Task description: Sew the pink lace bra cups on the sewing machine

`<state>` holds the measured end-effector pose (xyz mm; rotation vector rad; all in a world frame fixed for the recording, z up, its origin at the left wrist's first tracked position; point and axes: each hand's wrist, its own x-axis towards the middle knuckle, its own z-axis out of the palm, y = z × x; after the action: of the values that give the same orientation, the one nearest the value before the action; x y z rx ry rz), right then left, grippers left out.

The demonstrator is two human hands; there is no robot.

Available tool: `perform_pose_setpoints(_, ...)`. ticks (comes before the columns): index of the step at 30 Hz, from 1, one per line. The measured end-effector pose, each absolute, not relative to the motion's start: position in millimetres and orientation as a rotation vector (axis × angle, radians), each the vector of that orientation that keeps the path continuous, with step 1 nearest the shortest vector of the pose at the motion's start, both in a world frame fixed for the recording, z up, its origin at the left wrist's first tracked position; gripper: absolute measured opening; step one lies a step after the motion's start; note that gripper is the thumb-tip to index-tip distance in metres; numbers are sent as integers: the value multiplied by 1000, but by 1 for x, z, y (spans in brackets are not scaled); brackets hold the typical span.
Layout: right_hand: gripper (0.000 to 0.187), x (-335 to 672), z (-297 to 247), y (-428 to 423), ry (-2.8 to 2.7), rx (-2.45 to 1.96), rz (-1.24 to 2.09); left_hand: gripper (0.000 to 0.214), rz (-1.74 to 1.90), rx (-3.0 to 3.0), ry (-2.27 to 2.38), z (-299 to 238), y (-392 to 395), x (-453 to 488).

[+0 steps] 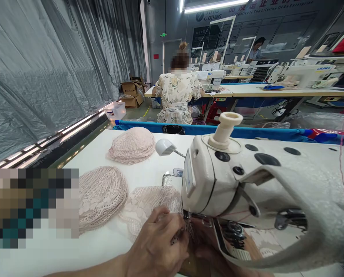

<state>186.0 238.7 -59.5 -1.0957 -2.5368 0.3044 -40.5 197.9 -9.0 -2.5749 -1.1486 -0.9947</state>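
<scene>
My left hand (160, 242) has its fingers curled and pinched on a pale pink lace piece (149, 204), just left of the needle area. This lace lies on the white table and runs up to the head of a white sewing machine (206, 181). Under the machine, my right hand (211, 248) is in shadow and largely covered by the machine's parts, so its fingers cannot be made out. Left of my left hand sits a stack of lace pieces (105, 196). A second rounded lace stack (134, 144) lies farther back.
A white lamp-like part (164, 147) sticks out left of the machine head. Blue cloth (149, 127) hangs along the table's far edge. Beyond it, a person in a floral garment (176, 96) sits at another machine. Pink thread (343, 161) hangs at the right.
</scene>
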Motion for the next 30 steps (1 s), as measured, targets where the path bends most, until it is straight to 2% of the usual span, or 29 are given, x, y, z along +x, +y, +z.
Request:
perform_pose_setpoints(11, 22, 185, -56, 239, -2528, -1091, 292, 25, -954, -2574, -1178, -4, 196, -40)
perform_pose_setpoints(18, 22, 187, -61, 244, -2533, -1040, 297, 8, -940, -2634, -1184, -4, 197, -42)
perform_pose_setpoints(24, 25, 187, -45, 247, -2600, -962, 385, 8, -958, -2591, -1186, -6, 198, -40)
perform_pose_setpoints(30, 23, 183, -26, 234, -2519, -1131, 359, 7, -971, -2555, -1170, -9, 198, -40)
